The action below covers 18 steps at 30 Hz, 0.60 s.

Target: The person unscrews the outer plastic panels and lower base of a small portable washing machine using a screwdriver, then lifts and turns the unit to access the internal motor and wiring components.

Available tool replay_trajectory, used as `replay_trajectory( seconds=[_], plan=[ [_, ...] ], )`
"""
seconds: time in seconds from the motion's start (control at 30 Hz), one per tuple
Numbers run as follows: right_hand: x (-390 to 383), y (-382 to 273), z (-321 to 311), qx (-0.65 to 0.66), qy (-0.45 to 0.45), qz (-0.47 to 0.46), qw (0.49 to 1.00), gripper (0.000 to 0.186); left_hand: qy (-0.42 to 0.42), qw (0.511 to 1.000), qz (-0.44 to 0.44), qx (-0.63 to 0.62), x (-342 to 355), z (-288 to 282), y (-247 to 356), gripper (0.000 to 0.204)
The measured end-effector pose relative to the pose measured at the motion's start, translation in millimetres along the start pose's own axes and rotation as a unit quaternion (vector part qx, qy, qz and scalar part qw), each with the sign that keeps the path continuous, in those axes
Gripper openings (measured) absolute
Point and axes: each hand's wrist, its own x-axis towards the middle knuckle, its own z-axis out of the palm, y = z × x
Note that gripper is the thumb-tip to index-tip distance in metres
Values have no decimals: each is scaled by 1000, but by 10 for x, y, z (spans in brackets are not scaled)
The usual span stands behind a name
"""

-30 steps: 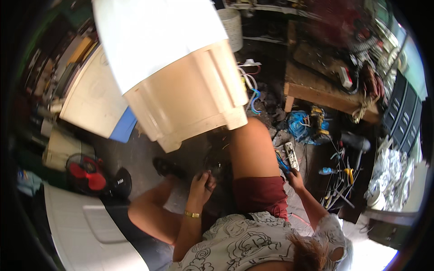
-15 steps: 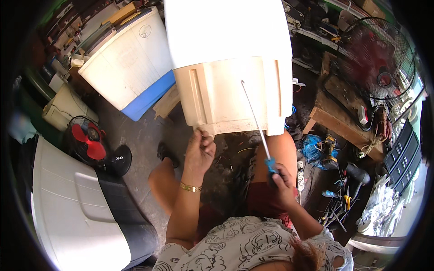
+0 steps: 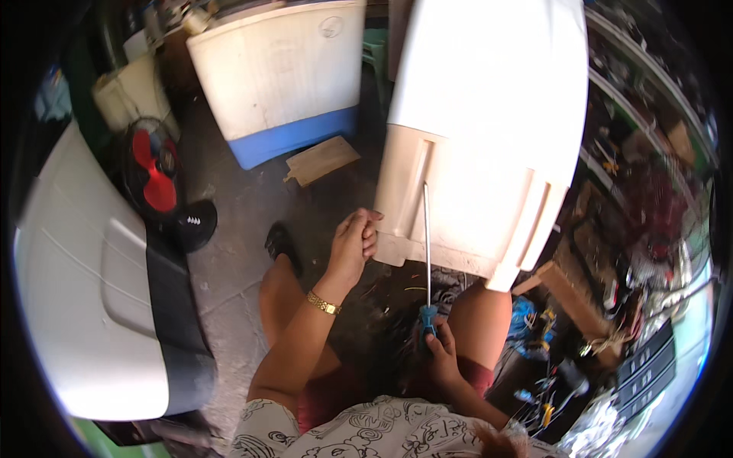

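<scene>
A tall white plastic housing (image 3: 489, 69) with a cream lower panel (image 3: 466, 206) stands tilted between my knees. Grooves run along that panel. My right hand (image 3: 441, 343) is wrapped round the blue handle of a long screwdriver (image 3: 427, 252). Its metal shaft points away from me and its tip overlaps the left part of the panel; whether it touches cannot be told. At the panel's lower left edge is my left hand (image 3: 357, 240), with a gold watch at the wrist. Its fingers are curled together, and whatever they may hold is hidden.
A white-and-blue tub (image 3: 282, 76) stands ahead left, with a wooden board (image 3: 322, 160) on the floor beside it. A red-bladed fan (image 3: 156, 172) and a large white-and-black casing (image 3: 99, 282) are at left. Tools, cables and a wooden stand (image 3: 580, 305) crowd the right.
The view has swung, so the housing now appears farther right and slanted. The screwdriver has shifted toward the housing's left side. My left hand has moved from the bottom corner up its left edge.
</scene>
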Motion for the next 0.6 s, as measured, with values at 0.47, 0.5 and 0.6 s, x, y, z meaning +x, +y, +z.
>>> replay_trajectory(
  seconds=[0.47,0.5,0.6],
  plan=[
    [173,241,227,-43,24,180,982,48,15,996,28,-78,-81,-530,65,25],
    [185,224,298,-58,38,196,978,47,23,995,32,-91,-72,-558,76,24],
    [223,171,501,-131,51,209,968,45,44,986,67,-146,-14,-634,159,21]
  ],
)
